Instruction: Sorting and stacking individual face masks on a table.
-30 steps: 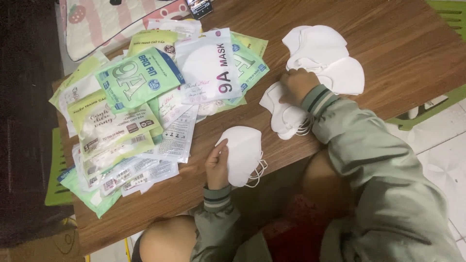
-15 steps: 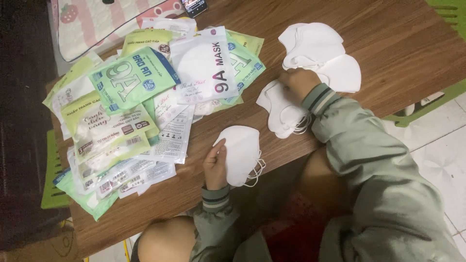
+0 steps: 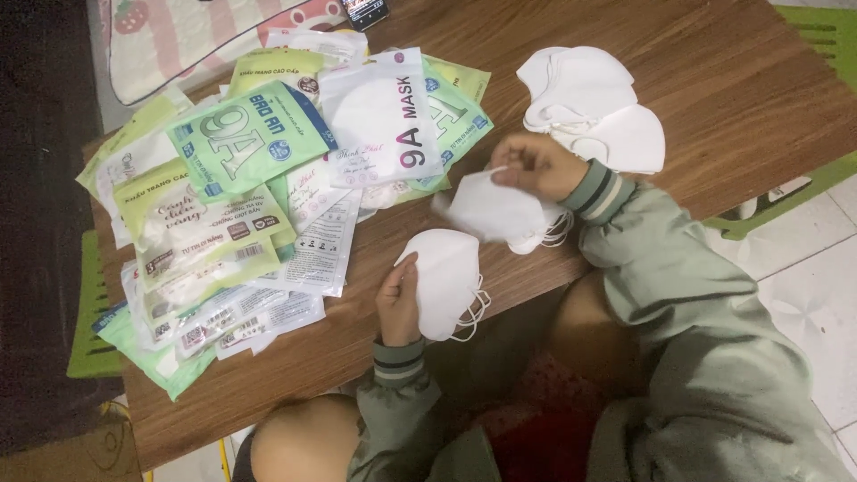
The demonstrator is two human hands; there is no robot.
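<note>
My left hand (image 3: 399, 301) grips the left edge of a white folded face mask (image 3: 449, 280) that lies on the wooden table (image 3: 714, 80) near its front edge. My right hand (image 3: 536, 166) pinches a second white mask (image 3: 491, 211) and holds it just above the table, to the right of the first one. Behind my right hand sits a stack of more white masks (image 3: 589, 103). A heap of green and clear mask packets (image 3: 259, 178) covers the left half of the table.
A pink and white patterned cloth (image 3: 192, 36) lies at the table's back left. A dark phone (image 3: 366, 11) rests at the back edge. Green plastic stools (image 3: 94, 312) stand beside the table on both sides. My bare knees are under the front edge.
My right hand has picked one white mask off the small pile by the table edge and drawn it left toward the middle. My left hand keeps its hold on the nearer mask.
</note>
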